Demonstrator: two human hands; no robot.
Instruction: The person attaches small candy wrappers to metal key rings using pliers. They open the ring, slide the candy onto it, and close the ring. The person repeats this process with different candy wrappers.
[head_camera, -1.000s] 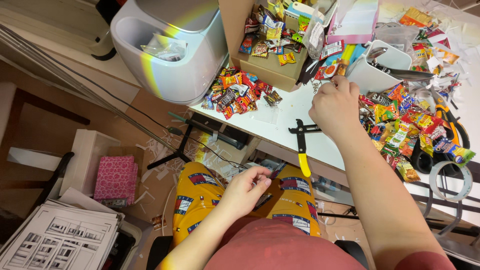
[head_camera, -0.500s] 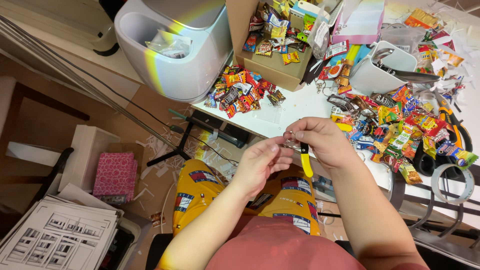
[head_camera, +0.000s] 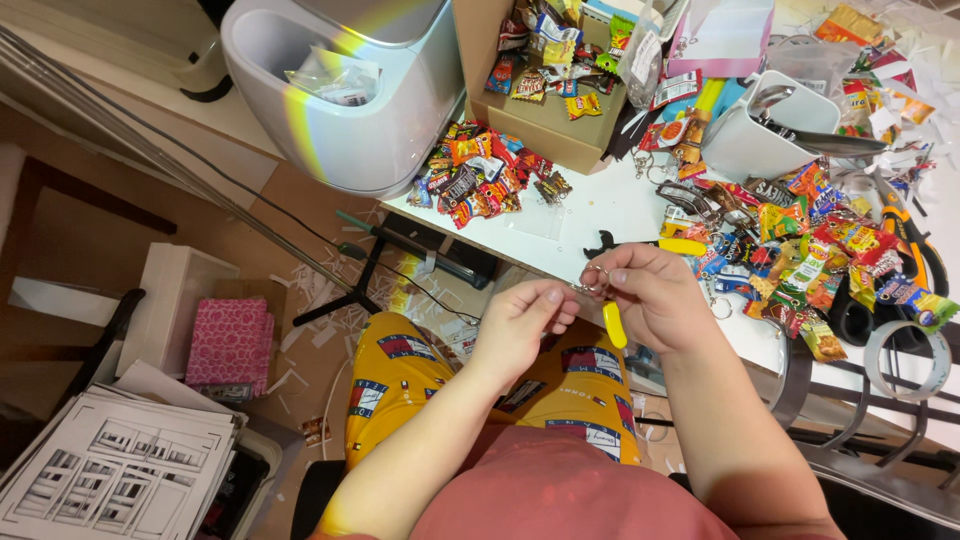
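Over my lap, just off the bench edge, both hands work one small metal key ring.

Far left: stack of printed sheets on the floor, pink patterned box beside it. Up on the bench: white machine, then a heap of mini candy packets in front of a cardboard box.

Left hand: fingers curled nearly closed, thumb tip and forefinger pinched at the left side of the ring. Can't tell if there's a small part between them; too small to see.

Right hand: also closed to a pinch, thumb and forefinger on the ring, yellow-handled pliers tucked in the palm, handle hanging down. A second tool with a yellow grip lies on the bench just behind the knuckles.

Doing this well, my read: keep the ring pinched flat, steady it with the left, pry the coil only slightly with the right, stay over the lap so nothing drops to the floor.

Further right: white container, more loose key rings and candy, orange-black scissors, tape roll.
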